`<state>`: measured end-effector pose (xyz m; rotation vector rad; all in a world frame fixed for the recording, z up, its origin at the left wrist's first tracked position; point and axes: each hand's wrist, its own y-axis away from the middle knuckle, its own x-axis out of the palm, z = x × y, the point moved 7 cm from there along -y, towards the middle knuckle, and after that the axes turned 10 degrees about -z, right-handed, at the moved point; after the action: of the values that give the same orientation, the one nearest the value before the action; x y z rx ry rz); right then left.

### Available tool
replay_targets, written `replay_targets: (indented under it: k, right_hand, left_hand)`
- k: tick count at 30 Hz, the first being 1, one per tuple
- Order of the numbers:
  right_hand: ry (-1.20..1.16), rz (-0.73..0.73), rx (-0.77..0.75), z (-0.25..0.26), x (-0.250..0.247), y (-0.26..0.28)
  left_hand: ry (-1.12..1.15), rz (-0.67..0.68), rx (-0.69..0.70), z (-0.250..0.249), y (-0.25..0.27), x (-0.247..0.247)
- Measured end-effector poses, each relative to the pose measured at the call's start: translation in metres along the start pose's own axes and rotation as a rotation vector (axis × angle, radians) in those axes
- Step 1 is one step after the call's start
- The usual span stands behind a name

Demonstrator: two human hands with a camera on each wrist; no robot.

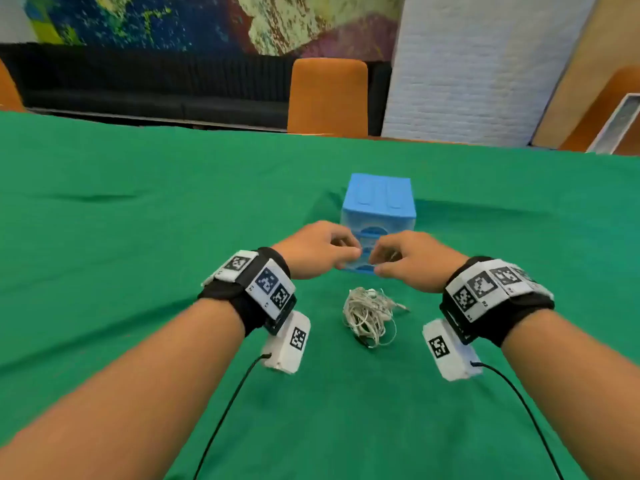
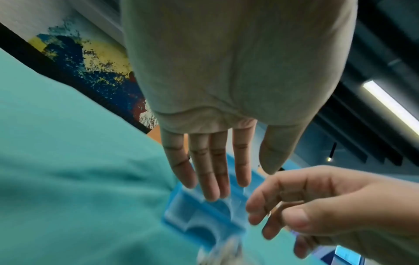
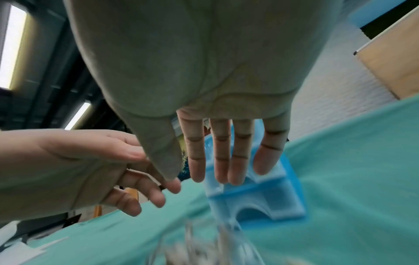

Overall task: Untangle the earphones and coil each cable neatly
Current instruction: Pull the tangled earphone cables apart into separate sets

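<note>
A tangled bundle of white earphone cables (image 1: 369, 315) lies on the green tablecloth (image 1: 138, 237), between my two wrists. Both hands hover above and just beyond it, close together in front of a blue drawer box (image 1: 379, 202). My left hand (image 1: 341, 249) holds nothing, and in the left wrist view its fingers (image 2: 213, 175) stretch out straight. My right hand (image 1: 388, 259) is also empty, its fingers (image 3: 222, 157) extended over the box (image 3: 267, 200). The bundle shows only as a blur at the bottom of the wrist views (image 2: 224, 251) (image 3: 199, 247).
The small blue plastic drawer box stands right behind the bundle. An orange chair (image 1: 327, 98) and a white brick pillar (image 1: 485, 71) are beyond the table's far edge. Black camera leads (image 1: 225, 417) run back from both wrists over the cloth.
</note>
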<state>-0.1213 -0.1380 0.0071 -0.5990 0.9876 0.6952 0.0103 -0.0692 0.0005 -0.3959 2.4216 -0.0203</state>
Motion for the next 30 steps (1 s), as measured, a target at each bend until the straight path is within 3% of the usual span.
replay_targets:
  k: [11, 20, 30]
  right_hand:
    - [-0.051, 0.098, 0.097, -0.032, 0.057, 0.032]
    - [-0.181, 0.173, 0.104, -0.053, 0.063, 0.000]
    - [-0.517, 0.095, 0.127, -0.072, 0.064, -0.009]
  left_hand:
    - [-0.210, 0.206, -0.076, 0.042, 0.007, 0.072]
    - [0.150, 0.389, -0.179, 0.061, -0.023, 0.091]
    - [0.466, 0.401, -0.185, 0.071, -0.029, 0.092]
